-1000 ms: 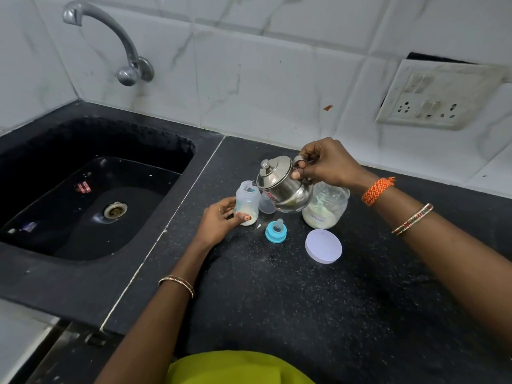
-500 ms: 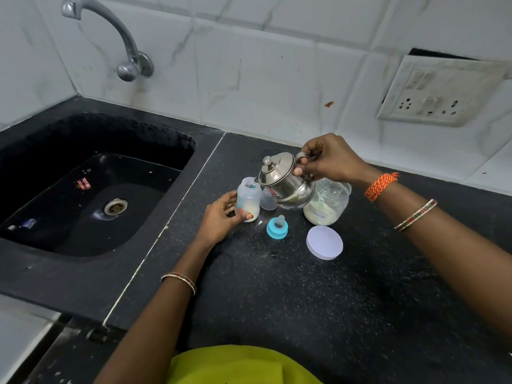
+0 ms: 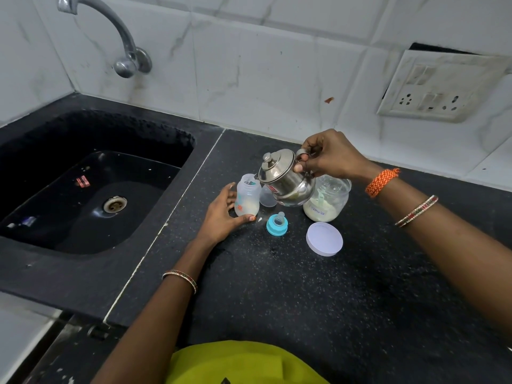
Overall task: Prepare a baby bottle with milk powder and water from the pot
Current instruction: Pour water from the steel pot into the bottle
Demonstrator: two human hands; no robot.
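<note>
A small clear baby bottle (image 3: pixel 247 195) with white powder at its bottom stands uncapped on the black counter. My left hand (image 3: pixel 223 214) wraps its base, thumb in front. My right hand (image 3: pixel 329 156) grips the handle of a small steel pot (image 3: pixel 285 178) with a lid, tilted left so its spout sits over the bottle's mouth. The blue teat ring (image 3: pixel 277 224) lies just right of the bottle. A clear dome cap (image 3: pixel 267 195) stands behind, between bottle and pot. A glass formula jar (image 3: pixel 328 199) stands open under the pot's right side.
The jar's white lid (image 3: pixel 324 238) lies on the counter (image 3: pixel 304 286) to the right of the teat ring. A black sink (image 3: pixel 83 189) with a drain fills the left, a tap (image 3: pixel 122 42) above it. A socket plate (image 3: pixel 437 87) sits on the tiled wall at the right.
The pot has tipped a little further toward the bottle mouth. My left hand keeps hold of the bottle; the view has shifted slightly.
</note>
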